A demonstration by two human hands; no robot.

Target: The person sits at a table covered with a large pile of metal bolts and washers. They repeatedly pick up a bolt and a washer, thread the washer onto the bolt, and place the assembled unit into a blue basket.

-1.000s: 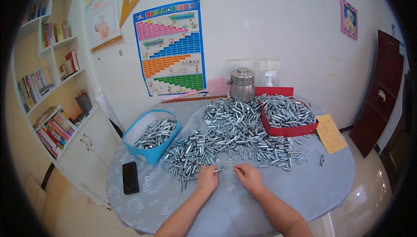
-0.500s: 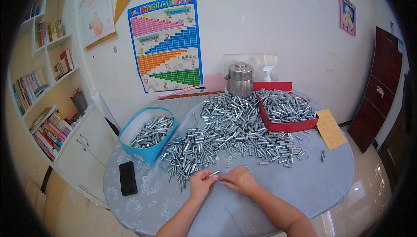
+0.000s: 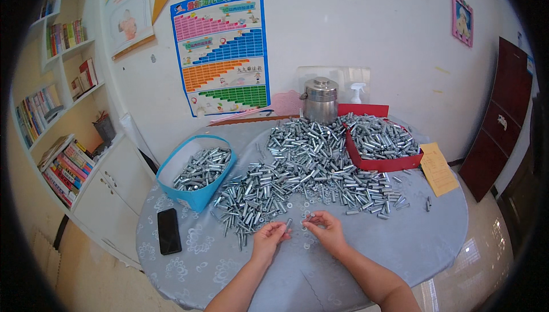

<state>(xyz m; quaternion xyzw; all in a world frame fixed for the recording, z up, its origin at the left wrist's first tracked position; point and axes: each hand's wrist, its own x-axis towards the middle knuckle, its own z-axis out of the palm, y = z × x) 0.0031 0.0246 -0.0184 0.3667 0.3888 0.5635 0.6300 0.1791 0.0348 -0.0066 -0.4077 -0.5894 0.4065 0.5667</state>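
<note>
My left hand pinches a small silver bolt at its fingertips, just above the round table. Close to its right, my right hand holds a small silver piece, perhaps a washer or nut, between thumb and fingers. Both hands hover at the near edge of a big heap of silver bolts and washers spread over the middle of the table. A blue box at the left holds several bolts. A red box at the right is piled full of them.
A black phone lies on the table's left. A steel canister and a spray bottle stand at the back by the wall. A yellow paper lies at the right. White cabinet and bookshelves stand to the left.
My hands came together from slightly apart and then drew a little apart again, each keeping a small metal piece. The view shifted slightly; the heap and boxes stayed put.
</note>
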